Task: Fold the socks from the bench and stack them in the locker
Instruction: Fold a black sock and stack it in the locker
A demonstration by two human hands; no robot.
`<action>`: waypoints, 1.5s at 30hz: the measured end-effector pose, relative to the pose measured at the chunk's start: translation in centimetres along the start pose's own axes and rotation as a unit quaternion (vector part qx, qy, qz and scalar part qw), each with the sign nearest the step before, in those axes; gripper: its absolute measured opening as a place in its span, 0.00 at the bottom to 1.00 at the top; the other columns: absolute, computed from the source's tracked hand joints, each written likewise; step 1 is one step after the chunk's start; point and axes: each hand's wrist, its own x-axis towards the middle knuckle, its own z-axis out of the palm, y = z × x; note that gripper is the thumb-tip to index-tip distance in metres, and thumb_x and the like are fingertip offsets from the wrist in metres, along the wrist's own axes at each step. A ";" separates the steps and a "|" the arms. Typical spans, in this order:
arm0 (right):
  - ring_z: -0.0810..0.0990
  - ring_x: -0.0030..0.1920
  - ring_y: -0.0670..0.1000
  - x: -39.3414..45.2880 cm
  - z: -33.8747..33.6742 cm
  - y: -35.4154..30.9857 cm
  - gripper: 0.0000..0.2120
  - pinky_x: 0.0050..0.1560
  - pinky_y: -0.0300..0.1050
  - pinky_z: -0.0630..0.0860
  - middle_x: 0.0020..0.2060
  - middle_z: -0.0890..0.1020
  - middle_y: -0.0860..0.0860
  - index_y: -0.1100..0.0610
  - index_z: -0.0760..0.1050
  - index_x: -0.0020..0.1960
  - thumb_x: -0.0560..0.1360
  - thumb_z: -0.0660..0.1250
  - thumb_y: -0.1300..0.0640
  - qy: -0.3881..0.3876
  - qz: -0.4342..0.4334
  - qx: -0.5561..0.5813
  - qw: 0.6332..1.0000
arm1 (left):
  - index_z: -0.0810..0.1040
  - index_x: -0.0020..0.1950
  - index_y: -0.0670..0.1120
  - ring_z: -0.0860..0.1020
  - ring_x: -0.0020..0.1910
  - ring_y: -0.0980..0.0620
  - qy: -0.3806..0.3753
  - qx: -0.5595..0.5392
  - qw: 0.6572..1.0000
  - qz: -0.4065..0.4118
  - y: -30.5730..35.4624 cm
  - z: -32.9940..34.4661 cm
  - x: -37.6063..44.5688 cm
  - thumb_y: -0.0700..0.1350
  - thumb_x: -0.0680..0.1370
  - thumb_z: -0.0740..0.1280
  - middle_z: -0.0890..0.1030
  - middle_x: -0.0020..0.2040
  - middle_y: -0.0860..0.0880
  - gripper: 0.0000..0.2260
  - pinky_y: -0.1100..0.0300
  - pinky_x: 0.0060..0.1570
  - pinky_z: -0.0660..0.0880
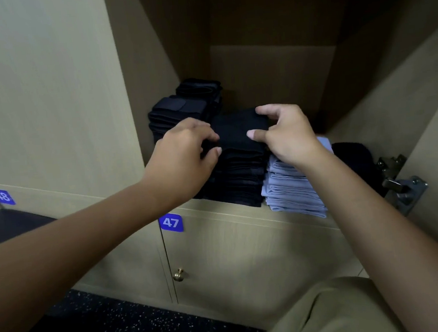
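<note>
Inside the open locker a tall stack of folded black socks stands at the shelf's front edge. On its top lies a folded black sock. My left hand pinches that sock's left edge with curled fingers. From the other side my right hand grips its right edge between thumb and fingertips. A lower stack of light blue socks sits just right of the black stack, partly under my right wrist. Two more black stacks stand behind at the left.
A dark bundle lies at the shelf's right, beside the metal door hinge. Below is the closed door numbered 47 with a brass knob. A dark bench edge shows at left, over speckled flooring.
</note>
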 end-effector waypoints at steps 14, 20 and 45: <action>0.62 0.79 0.52 -0.4 2.0 -1.1 0.27 0.77 0.46 0.58 0.79 0.67 0.52 0.52 0.69 0.78 0.83 0.60 0.41 -0.138 -0.149 -0.314 0.927 | 0.60 0.82 0.54 0.65 0.69 0.49 -0.105 0.144 0.983 0.051 -1.8 0.8 -1.8 0.56 0.82 0.63 0.65 0.80 0.54 0.29 0.52 0.65 0.73; 0.55 0.82 0.53 0.1 3.0 -1.1 0.27 0.78 0.49 0.54 0.82 0.57 0.52 0.49 0.57 0.83 0.86 0.48 0.41 -0.210 -0.097 -0.374 0.898 | 0.70 0.78 0.50 0.71 0.64 0.46 -0.066 0.118 0.989 0.061 -2.4 0.7 -3.0 0.52 0.81 0.66 0.73 0.75 0.51 0.25 0.49 0.62 0.75; 0.65 0.77 0.55 -0.8 2.7 -3.6 0.32 0.71 0.55 0.66 0.78 0.64 0.50 0.43 0.57 0.81 0.81 0.46 0.30 -0.153 -0.110 -0.316 0.930 | 0.78 0.68 0.50 0.74 0.59 0.48 -0.055 0.102 0.992 0.045 -5.7 -2.9 -8.4 0.51 0.80 0.66 0.79 0.63 0.52 0.16 0.48 0.53 0.79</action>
